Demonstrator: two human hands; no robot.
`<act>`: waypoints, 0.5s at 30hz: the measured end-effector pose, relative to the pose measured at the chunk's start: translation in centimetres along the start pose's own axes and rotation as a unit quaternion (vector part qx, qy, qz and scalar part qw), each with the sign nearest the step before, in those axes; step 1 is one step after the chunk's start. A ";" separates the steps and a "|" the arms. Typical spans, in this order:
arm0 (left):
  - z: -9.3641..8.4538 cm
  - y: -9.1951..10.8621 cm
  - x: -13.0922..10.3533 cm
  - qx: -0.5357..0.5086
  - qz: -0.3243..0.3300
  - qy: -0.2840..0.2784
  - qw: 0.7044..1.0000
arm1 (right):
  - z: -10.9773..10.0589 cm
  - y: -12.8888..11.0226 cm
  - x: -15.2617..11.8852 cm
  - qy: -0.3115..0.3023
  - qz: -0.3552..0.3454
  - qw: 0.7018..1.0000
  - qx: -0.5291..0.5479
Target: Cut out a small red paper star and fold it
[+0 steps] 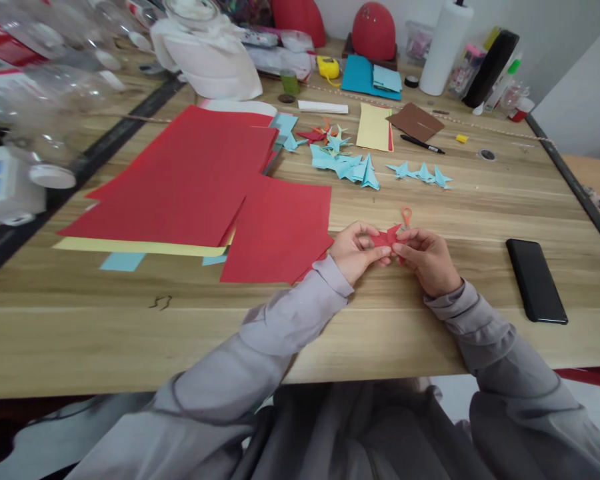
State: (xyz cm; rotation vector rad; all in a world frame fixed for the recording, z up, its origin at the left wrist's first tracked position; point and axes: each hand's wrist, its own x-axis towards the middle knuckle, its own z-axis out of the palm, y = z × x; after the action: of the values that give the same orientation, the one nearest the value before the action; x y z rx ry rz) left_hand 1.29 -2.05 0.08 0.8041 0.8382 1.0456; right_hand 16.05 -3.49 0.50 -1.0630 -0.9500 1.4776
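Note:
A small folded piece of red paper (pixel 384 239) is pinched between my two hands above the table. My left hand (pixel 356 252) grips its left part with thumb and fingers. On the right part, the thumb and fingertips of my right hand (pixel 427 259) are closed. Orange-handled scissors (pixel 407 215) lie just behind my right hand, partly hidden by it. Large red sheets (pixel 285 227) spread to the left of my left hand. Farther back are light blue folded paper pieces (pixel 347 167) and a row of small blue folded shapes (pixel 424 173).
A black phone (pixel 537 280) lies at the right. Behind are yellow paper (pixel 373 127), brown paper (pixel 416 123), a black pen (pixel 423 144), a yellow tape measure (pixel 329 67) and a white bottle (pixel 445 50). Clear plastic bottles (pixel 50 93) crowd the left.

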 end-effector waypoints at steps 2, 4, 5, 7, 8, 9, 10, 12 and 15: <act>-0.1 0.1 0.1 0.019 0.000 0.001 1.000 | -0.1 0.0 0.0 -0.004 -0.002 1.000 -0.016; -0.2 0.2 0.1 0.041 0.004 0.001 0.999 | -0.3 0.0 0.1 -0.014 -0.006 0.999 -0.034; -0.2 0.2 0.2 0.049 0.007 0.001 0.999 | -0.4 0.0 0.1 -0.020 -0.007 0.999 -0.040; -0.2 0.3 0.2 0.057 0.016 0.001 0.998 | -0.5 0.0 0.1 -0.026 -0.007 0.999 -0.048; -0.2 0.3 0.1 0.059 0.021 0.000 0.998 | -0.5 0.0 0.1 -0.026 -0.005 0.998 -0.048; -0.2 0.3 0.1 0.062 0.026 -0.002 0.998 | -0.5 0.0 0.1 -0.023 -0.004 0.999 -0.048; -0.1 0.4 0.1 0.066 0.030 -0.005 0.997 | -0.5 0.0 0.1 -0.019 -0.004 0.999 -0.047; -0.1 0.5 0.0 0.074 0.034 -0.012 0.997 | -0.4 -0.1 0.1 -0.013 -0.003 0.999 -0.042; -0.2 0.6 -0.1 0.071 0.029 -0.020 0.997 | -0.3 -0.3 0.1 -0.012 0.003 0.999 -0.033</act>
State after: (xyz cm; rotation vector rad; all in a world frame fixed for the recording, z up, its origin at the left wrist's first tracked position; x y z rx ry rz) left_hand 0.85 -1.96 0.57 0.9709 0.8656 1.0250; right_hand 16.46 -3.34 0.68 -1.0986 -1.0196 1.4751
